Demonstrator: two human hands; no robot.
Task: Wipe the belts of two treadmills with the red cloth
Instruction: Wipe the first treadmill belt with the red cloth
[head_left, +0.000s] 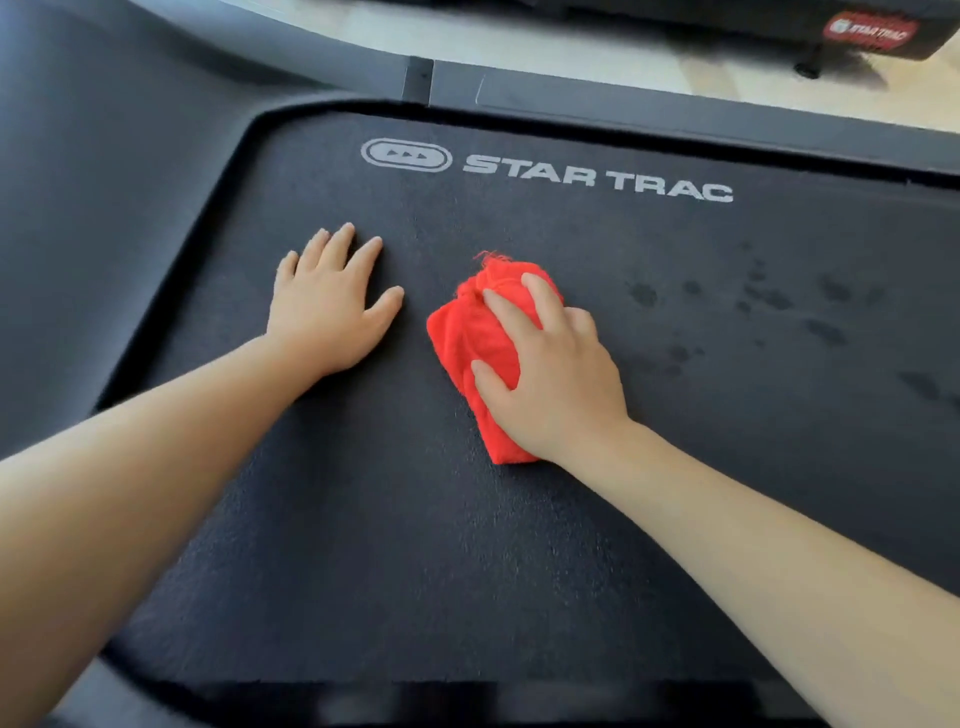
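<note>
Dark belt (415, 545): L hand (324, 306) flat, fingers (340, 247) straight; R hand (561, 374) grips red cloth (467, 332), half hidden.

The dark belt (415, 519) carries white lettering (597, 179) near its far edge. A left hand (327, 306) lies flat on it, fingers spread, and just beside it sits a bunched red cloth (467, 338). Dark spots (644, 294) dot the belt right of the cloth.

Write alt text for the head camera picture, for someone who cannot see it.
A person's right hand holds a bunched red cloth against a dark treadmill belt bearing a STAR TRAC logo, while the left hand rests flat on the belt beside it. The belt shows dark spots right of the cloth.
</note>
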